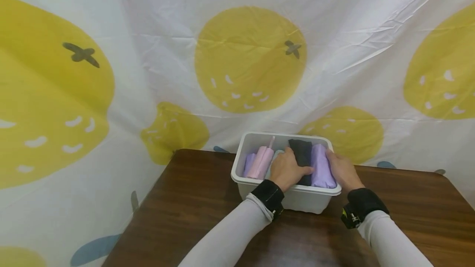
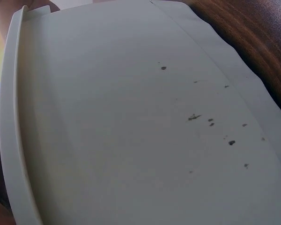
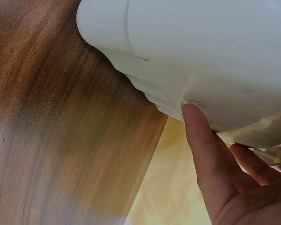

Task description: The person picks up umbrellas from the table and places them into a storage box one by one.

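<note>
A white plastic bin (image 1: 304,199) holds several rolled or folded bundles standing side by side. My left hand (image 1: 287,170) reaches over its near rim, fingers down beside a dark grey bundle (image 1: 302,149) and a pale blue one (image 1: 272,162). Its thumb stretches right, across the dark bundle toward a lavender bundle (image 1: 322,170); the fingertips are hidden. At the bin's right end is my right hand (image 1: 343,170), by the lavender bundle. In the right wrist view, its extended fingers (image 3: 201,140) touch the outside wall. In the left wrist view, the bin's wall (image 2: 122,117) shows dark specks.
A pink bundle (image 1: 261,162) with a strap and a purple bundle (image 1: 249,162) sit in the bin's left part. The bin stands on a dark brown wooden table (image 1: 193,201), close to a fruit-patterned curtain (image 1: 167,61) behind.
</note>
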The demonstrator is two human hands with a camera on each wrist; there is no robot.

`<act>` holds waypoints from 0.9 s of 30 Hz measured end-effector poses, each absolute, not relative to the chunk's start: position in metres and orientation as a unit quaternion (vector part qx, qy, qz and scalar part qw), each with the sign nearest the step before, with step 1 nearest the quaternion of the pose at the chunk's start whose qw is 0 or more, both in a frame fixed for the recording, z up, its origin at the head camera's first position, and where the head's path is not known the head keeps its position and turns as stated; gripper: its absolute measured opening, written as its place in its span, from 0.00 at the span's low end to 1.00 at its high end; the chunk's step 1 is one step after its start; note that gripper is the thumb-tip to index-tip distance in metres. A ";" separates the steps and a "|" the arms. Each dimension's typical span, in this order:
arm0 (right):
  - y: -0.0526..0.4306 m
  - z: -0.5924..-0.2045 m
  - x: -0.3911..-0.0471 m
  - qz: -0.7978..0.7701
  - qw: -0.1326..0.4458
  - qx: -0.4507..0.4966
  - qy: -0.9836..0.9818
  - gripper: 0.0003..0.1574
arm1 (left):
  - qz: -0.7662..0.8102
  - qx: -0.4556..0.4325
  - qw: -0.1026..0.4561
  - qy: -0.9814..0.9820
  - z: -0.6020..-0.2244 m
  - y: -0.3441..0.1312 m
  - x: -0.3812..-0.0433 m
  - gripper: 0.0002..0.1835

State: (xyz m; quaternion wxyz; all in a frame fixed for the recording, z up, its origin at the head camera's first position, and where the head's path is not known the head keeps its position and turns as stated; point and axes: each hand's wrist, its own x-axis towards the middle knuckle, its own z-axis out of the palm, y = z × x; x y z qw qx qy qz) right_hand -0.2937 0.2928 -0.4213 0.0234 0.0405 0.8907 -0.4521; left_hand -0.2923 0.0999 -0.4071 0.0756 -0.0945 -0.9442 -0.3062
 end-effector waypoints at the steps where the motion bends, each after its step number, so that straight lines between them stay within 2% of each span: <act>1: 0.293 -0.421 -0.294 -0.452 0.024 0.040 0.891 0.51 | -0.306 -0.094 0.076 -0.944 -0.407 0.100 -0.292 0.45; 27: 0.292 -0.423 -0.295 -0.441 0.012 0.035 0.897 0.50 | -0.333 -0.100 0.084 -0.934 -0.411 0.096 -0.289 0.42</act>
